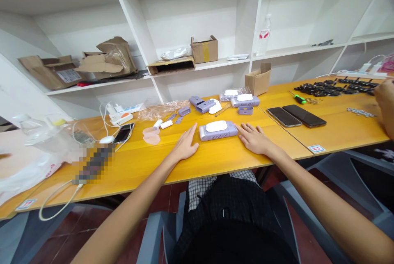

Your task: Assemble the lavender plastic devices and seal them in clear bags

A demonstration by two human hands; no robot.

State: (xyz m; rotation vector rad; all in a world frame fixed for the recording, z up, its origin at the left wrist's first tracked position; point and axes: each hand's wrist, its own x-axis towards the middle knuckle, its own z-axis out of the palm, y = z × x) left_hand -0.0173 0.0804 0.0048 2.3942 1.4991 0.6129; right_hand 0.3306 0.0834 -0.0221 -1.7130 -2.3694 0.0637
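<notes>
A lilac, box-shaped device [218, 130] with a white oval pad on top lies on the wooden table [215, 161] between my hands. My left hand [185, 146] rests flat on the table just left of it, fingers stretched toward it, holding nothing. My right hand [254, 138] lies flat just right of it, fingers spread, empty, fingertips close to the device's end. Behind it lie more lilac devices [245, 100] and loose lilac parts [203, 105], a small lilac cap [245, 110] and white cylinders [166, 124].
Two phones [296, 116] lie to the right, with a green screwdriver [297, 97], black parts [334, 87] and another person's hand [386, 104] at the far right. Left: chargers [121, 117], cables, a phone [123, 133], a plastic bag [27, 157]. Shelves hold cardboard boxes [204, 49].
</notes>
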